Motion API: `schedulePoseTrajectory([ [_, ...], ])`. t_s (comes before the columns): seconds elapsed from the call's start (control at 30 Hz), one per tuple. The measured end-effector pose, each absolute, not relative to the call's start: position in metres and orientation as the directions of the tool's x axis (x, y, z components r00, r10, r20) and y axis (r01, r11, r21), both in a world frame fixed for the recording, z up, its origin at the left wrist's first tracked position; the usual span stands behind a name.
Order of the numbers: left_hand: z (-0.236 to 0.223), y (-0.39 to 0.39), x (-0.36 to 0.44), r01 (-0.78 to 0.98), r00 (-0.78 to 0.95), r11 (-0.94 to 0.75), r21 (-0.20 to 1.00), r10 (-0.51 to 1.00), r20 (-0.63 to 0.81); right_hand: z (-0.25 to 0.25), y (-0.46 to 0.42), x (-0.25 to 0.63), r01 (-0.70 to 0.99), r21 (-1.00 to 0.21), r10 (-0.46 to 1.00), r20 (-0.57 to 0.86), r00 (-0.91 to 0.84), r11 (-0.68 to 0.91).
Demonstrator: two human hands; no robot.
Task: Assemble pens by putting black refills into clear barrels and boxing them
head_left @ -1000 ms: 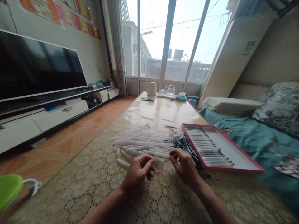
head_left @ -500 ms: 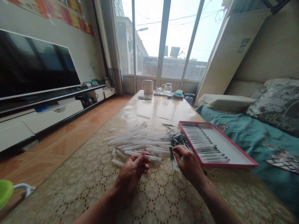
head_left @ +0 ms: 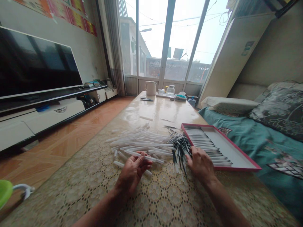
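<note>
My left hand [head_left: 137, 167] is closed, thumb over fingers, around a slim white plastic tube [head_left: 156, 159] that looks like a pen barrel. Behind it spreads a loose pile of similar white tubes [head_left: 142, 140]. My right hand [head_left: 201, 162] is curled at the right side of a heap of thin dark sticks [head_left: 180, 150], which resemble pen refills. Its fingertips are among the sticks; what they pinch, if anything, is hidden. Right behind this hand is a shallow red-rimmed box [head_left: 239, 149], with a row of white sticks with dark ends [head_left: 205, 143] along its left part.
A patterned cover lies on the long table [head_left: 156, 195]. At the far end stand a beige jug [head_left: 150, 88], a glass pot [head_left: 170, 90] and a tissue pack [head_left: 181, 97]. A sofa [head_left: 236, 129] runs along the right; a green stool [head_left: 5, 190] is at lower left.
My right hand has moved right, from the front of the dark heap to the box's edge. Several dark sticks now lie fanned toward me. My left hand keeps its tube almost still.
</note>
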State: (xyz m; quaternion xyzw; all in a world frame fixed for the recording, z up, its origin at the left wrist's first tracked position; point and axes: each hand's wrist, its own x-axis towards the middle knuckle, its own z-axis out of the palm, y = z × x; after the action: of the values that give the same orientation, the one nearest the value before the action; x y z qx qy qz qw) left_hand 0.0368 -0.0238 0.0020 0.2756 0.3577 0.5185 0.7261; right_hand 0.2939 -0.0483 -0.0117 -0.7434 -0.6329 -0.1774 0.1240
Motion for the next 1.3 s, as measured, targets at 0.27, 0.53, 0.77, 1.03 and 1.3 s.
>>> schedulePoseTrajectory([
  [0.27,0.001,-0.023,0.037,-0.553,0.207,0.309,0.774,0.950,-0.232,-0.011,-0.035,0.291,0.977,0.027,0.866,0.468,0.175,-0.212],
  [0.53,-0.001,-0.022,0.036,-0.566,0.228,0.311,0.764,0.949,-0.217,-0.017,-0.037,0.288,0.961,0.085,0.844,0.502,0.187,-0.263],
  [0.77,0.002,-0.022,0.035,-0.572,0.209,0.309,0.760,0.951,-0.230,-0.007,-0.040,0.289,0.963,0.026,0.787,0.583,0.203,-0.268],
  [1.03,0.005,-0.019,0.033,-0.643,0.130,0.267,0.718,0.962,-0.241,0.009,-0.049,0.284,0.586,-0.801,0.641,0.516,0.568,0.125],
  [1.3,0.008,-0.020,0.032,-0.674,0.072,0.258,0.692,0.955,-0.286,-0.004,-0.048,0.251,-0.063,-0.944,0.872,0.271,0.407,0.323],
])
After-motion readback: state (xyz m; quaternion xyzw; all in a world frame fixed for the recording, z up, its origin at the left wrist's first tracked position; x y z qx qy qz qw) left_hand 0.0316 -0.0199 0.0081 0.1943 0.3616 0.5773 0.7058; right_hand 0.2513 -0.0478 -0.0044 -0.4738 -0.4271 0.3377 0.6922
